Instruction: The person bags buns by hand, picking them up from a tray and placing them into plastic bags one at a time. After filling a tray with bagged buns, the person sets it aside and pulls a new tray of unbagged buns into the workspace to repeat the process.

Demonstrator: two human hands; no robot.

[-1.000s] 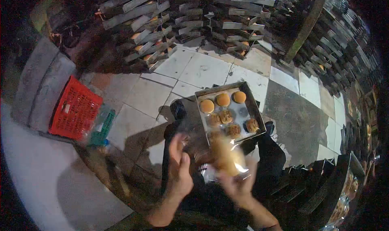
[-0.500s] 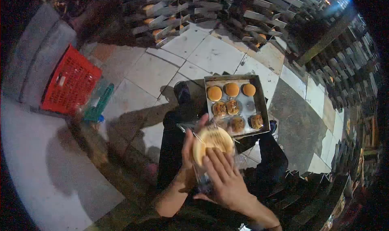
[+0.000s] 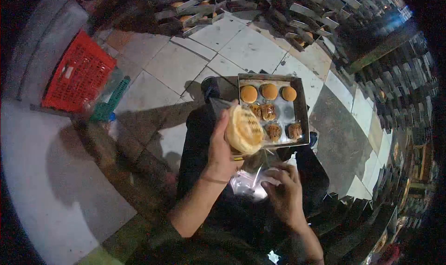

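L hand (image 3: 218,153) now grips 1 round flat bun (image 3: 245,129) upright, fingers wrapped behind it, thumb at its lower edge, face turned toward cam. 0.5 s ago both hands were pressed on it, flat, R palm over the top; 1.0 s ago it was a blur between the hands. So: R hand has come off the bun and dropped low.

R hand (image 3: 284,193) now down near the lap, fingers curled on clear plastic bags (image 3: 248,183), pinching at what looks like 1 edge. Judged: bun sits ready in L, R busy w/ getting a wrapper open or free; bagging step not done yet. A bit of clear film seems to hang off the bun too, can't confirm.

Metal tray (image 3: 301,108) sits just beyond the bun, on the person's knees or floor, unclear which. In it: 3 plain buns (image 3: 269,92) along far row, approx. 4 darker topped ones (image 3: 272,131) nearer. Tray's near L corner hidden behind held bun, so count there is unsure.

Cam view has shifted; red crate (image 3: 76,74) and green crate (image 3: 109,104) now sit higher L, on the tiled floor (image 3: 232,46).

Hard to read: stacks of trays (image 3: 297,14) at top & R edge, dark, some w/ buns, no. unknown. Fisheye bends everything at rim. Bag pile blown out white, can't tell how many. Dark clothing swallows legs and lap detail.
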